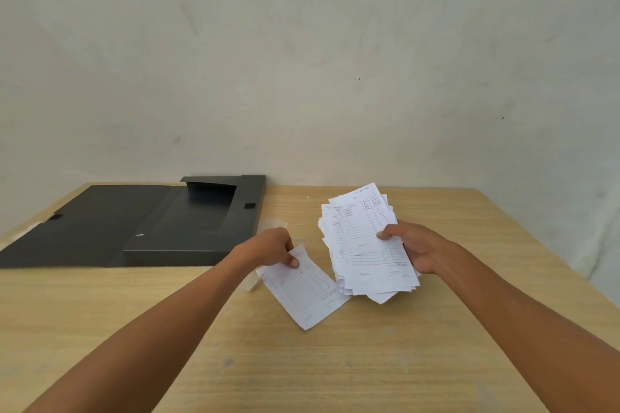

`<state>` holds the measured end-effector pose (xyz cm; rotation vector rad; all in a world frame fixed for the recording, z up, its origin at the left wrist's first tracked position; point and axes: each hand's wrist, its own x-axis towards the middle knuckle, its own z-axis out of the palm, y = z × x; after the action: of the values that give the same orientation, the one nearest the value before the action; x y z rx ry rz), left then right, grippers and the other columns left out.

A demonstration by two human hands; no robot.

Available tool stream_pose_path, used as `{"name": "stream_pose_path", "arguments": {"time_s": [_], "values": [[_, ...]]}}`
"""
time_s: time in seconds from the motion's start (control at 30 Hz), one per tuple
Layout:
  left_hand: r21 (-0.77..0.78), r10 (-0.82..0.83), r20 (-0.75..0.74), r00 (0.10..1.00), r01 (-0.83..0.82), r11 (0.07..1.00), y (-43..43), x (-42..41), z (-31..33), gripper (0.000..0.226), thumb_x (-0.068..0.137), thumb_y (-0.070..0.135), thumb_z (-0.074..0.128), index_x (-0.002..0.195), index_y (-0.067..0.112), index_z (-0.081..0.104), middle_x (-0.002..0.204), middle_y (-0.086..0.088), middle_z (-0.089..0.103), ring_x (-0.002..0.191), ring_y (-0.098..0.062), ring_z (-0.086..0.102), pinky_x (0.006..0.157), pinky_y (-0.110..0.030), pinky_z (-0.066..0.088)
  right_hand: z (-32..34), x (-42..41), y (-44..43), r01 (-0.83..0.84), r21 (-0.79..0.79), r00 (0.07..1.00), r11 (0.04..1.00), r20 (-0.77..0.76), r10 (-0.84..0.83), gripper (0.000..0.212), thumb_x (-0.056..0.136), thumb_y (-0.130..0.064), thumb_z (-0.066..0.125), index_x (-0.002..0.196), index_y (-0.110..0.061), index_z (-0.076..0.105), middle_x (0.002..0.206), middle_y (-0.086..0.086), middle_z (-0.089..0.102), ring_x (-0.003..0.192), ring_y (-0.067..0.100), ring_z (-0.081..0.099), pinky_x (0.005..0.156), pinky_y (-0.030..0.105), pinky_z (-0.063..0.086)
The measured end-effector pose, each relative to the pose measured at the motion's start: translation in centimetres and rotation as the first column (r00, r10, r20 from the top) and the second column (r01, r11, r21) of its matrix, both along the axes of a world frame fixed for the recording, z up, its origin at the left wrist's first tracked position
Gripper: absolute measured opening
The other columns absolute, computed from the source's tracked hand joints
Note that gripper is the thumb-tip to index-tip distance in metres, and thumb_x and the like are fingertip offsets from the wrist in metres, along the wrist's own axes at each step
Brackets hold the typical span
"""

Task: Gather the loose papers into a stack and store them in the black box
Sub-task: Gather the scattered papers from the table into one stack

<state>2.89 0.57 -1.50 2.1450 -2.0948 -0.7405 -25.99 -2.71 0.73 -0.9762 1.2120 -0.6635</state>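
Observation:
My right hand (pixel 414 246) grips an uneven stack of white printed papers (pixel 360 231), thumb on top, held a little above the table. Just left of it, my left hand (pixel 273 245) pinches the top corner of a single loose sheet (pixel 302 292) between thumb and fingers; the sheet's lower end rests on the wood. The black box (pixel 188 225) lies open at the back left of the table, its shallow tray facing up and its flat lid (pixel 77 228) spread out to the left. Nothing is inside the tray.
The light wooden table (pixel 302 362) runs to a plain pale wall behind. A small scrap of clear tape or plastic (pixel 275 223) lies between the box and the stack. The table's right edge slants away beyond my right arm.

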Motion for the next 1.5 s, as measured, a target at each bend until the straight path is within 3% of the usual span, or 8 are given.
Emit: {"name": "stream_pose_path", "arguments": {"time_s": [0.17, 0.47, 0.67, 0.73, 0.83, 0.97, 1.17, 1.5], "values": [[-0.067, -0.042, -0.329, 0.943, 0.021, 0.998, -2.1, -1.8, 2.8, 0.029, 0.102, 0.031, 0.057, 0.127, 0.022, 0.070, 0.122, 0.004, 0.071, 0.107, -0.018, 0.065, 0.091, -0.033, 0.049, 1.8, -0.5, -0.5, -0.067, -0.053, 0.996, 0.996, 0.063, 0.070, 0.032, 0.090, -0.002, 0.058, 0.120, -0.009, 0.067, 0.112, 0.015, 0.075, 0.103, 0.033, 0.070, 0.084, 0.045, 0.056], [0.071, 0.046, -0.848, 0.527, 0.027, 0.997, -2.6, -2.8, 3.5, 0.030, 0.107, 0.024, 0.051, 0.128, 0.018, 0.071, 0.126, -0.009, 0.073, 0.109, -0.030, 0.072, 0.091, -0.049, 0.060, -0.9, 0.2, 0.2, -0.080, -0.167, 0.989, 0.983, 0.110, 0.099, 0.042, 0.090, 0.003, 0.059, 0.129, -0.013, 0.061, 0.122, 0.011, 0.072, 0.118, 0.031, 0.065, 0.107, 0.050, 0.046], [0.232, 0.228, -0.973, -0.040, -0.164, 0.959, -3.1, -4.1, 2.9, 0.074, 0.094, 0.072, 0.042, 0.131, 0.011, 0.063, 0.131, -0.016, 0.070, 0.119, -0.035, 0.067, 0.099, -0.050, 0.055, -0.1, 1.3, -1.3, 0.157, -0.285, 0.969, 0.946, 0.228, -0.093, 0.041, 0.089, 0.003, 0.059, 0.126, -0.014, 0.063, 0.119, 0.011, 0.073, 0.111, 0.034, 0.068, 0.097, 0.055, 0.052], [0.162, 0.170, -0.985, 0.030, -0.170, 0.972, -2.6, -5.0, 2.0, 0.075, 0.089, 0.077, 0.044, 0.131, 0.019, 0.064, 0.128, -0.010, 0.073, 0.117, -0.031, 0.070, 0.099, -0.052, 0.055, 0.8, 1.8, -1.8, 0.201, -0.335, 0.964, 0.921, 0.233, -0.126, 0.041, 0.089, 0.003, 0.058, 0.125, -0.016, 0.064, 0.119, 0.008, 0.074, 0.110, 0.030, 0.069, 0.095, 0.050, 0.054], [-0.087, -0.041, -0.977, 0.210, -0.213, 0.973, -2.0, -6.5, 1.6, 0.042, 0.097, 0.041, 0.064, 0.134, 0.023, 0.061, 0.129, -0.002, 0.072, 0.117, -0.025, 0.070, 0.097, -0.049, 0.057, 1.6, 3.0, -1.6, 0.163, -0.473, 0.985, 0.866, 0.119, -0.121, 0.041, 0.088, 0.001, 0.058, 0.122, -0.019, 0.064, 0.117, 0.005, 0.074, 0.107, 0.026, 0.070, 0.091, 0.047, 0.057], [-0.286, -0.213, -0.949, 0.231, -0.353, 0.891, -2.2, -7.6, 2.6, 0.037, 0.100, 0.018, 0.064, 0.136, 0.023, 0.057, 0.127, 0.007, 0.071, 0.113, -0.014, 0.070, 0.090, -0.033, 0.060, 2.4, 4.1, -1.4, 0.159, -0.617, 0.987, 0.771, 0.088, -0.133, 0.039, 0.090, -0.003, 0.059, 0.125, -0.022, 0.060, 0.114, -0.003, 0.073, 0.103, 0.015, 0.071, 0.083, 0.035, 0.058], [-0.224, -0.089, -0.935, 0.342, -0.378, 0.898, -1.3, -7.1, 1.4, 0.040, 0.097, 0.027, 0.068, 0.131, 0.026, 0.046, 0.127, 0.003, 0.062, 0.101, -0.005, 0.066, 0.060, -0.014, 0.057, 0.3, 3.7, -1.1, 0.151, -0.577, 0.988, 0.803, 0.051, -0.149, 0.033, 0.091, -0.019, 0.069, 0.122, -0.021, 0.060, 0.115, -0.002, 0.072, 0.105, 0.016, 0.070, 0.080, 0.030, 0.057], [-0.252, -0.099, -0.941, 0.324, -0.475, 0.843, -0.6, -8.0, 0.6, 0.062, 0.093, 0.030, 0.074, 0.139, 0.029, 0.033, 0.120, -0.003, 0.064, 0.094, -0.010, 0.071, 0.056, -0.020, 0.058, -0.9, 4.2, -1.1, 0.207, -0.559, 0.978, 0.803, 0.083, -0.194, 0.035, 0.092, -0.029, 0.069, 0.123, -0.019, 0.056, 0.114, -0.001, 0.070, 0.103, 0.016, 0.070, 0.074, 0.027, 0.056]]}}
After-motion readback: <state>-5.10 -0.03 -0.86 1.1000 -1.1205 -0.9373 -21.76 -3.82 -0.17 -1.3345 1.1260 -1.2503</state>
